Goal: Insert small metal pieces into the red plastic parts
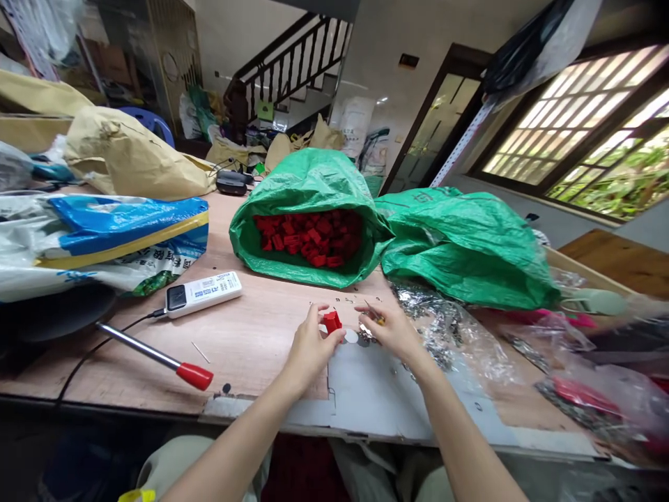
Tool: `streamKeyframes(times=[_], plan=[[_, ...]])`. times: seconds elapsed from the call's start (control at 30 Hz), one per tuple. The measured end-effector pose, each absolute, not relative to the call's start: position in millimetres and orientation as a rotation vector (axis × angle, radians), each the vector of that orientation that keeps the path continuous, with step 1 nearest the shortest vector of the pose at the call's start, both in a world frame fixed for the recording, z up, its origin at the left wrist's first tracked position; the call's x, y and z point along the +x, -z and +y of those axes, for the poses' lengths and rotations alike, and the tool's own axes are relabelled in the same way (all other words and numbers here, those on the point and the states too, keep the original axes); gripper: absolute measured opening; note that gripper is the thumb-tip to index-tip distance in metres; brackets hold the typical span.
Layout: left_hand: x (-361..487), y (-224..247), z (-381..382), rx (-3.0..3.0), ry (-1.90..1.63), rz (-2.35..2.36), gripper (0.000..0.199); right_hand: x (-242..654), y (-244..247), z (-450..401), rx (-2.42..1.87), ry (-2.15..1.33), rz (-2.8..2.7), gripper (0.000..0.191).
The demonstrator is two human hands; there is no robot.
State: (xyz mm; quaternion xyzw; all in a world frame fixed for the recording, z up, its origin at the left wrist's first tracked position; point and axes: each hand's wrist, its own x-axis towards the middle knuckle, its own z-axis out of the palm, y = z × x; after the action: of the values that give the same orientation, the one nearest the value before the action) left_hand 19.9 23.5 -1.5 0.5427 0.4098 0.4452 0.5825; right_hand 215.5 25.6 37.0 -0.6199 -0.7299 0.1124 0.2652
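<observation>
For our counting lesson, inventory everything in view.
Open plastic sack: 1, green, centre
Blocky plastic pieces: many, red, inside it
Crumpled plastic sack: 1, green, right
Printed plastic bag: 1, multicoloured, left
Wrinkled sack: 1, tan, rear left
Rectangular device: 1, white, left
Red-handled metal rod: 1, silver, left
Metal pieces: many, silver, right
Flat table: 1, brown, foreground
Barred window: 1, dark, right
Left hand: 1, bare, gripping red piece
Right hand: 1, bare, alongside

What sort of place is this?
Likely a house used as a small workshop: stairs behind, and on the table a green sack of red parts and many metal-looking bits.
</observation>
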Motion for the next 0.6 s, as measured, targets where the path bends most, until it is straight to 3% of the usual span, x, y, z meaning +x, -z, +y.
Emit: streamKeyframes(times=[0.13,0.37,0.5,0.6], plan=[[21.1,3.1,25.0,1.388,-1.017,0.920,0.028,222.4,-38.9,72.8,-1.703,-0.170,-2.058,0.016],[19.8,1.6,27.1,1.260,-1.147,0.925,0.035,213.1,-38.6,95.7,-1.709,-0.235,-2.013,0.011],[18.5,-5.4,25.9,1.050,-1.038,0.886,0.037,198.3,-47.0,63.3,-1.656,-0.315,-1.860,0.027],[17.5,-11.1,25.4,0.996,-0.990,0.882,0.028,183.1,-46.2,34.8,-1.567,-0.584,-1.582,0.040]])
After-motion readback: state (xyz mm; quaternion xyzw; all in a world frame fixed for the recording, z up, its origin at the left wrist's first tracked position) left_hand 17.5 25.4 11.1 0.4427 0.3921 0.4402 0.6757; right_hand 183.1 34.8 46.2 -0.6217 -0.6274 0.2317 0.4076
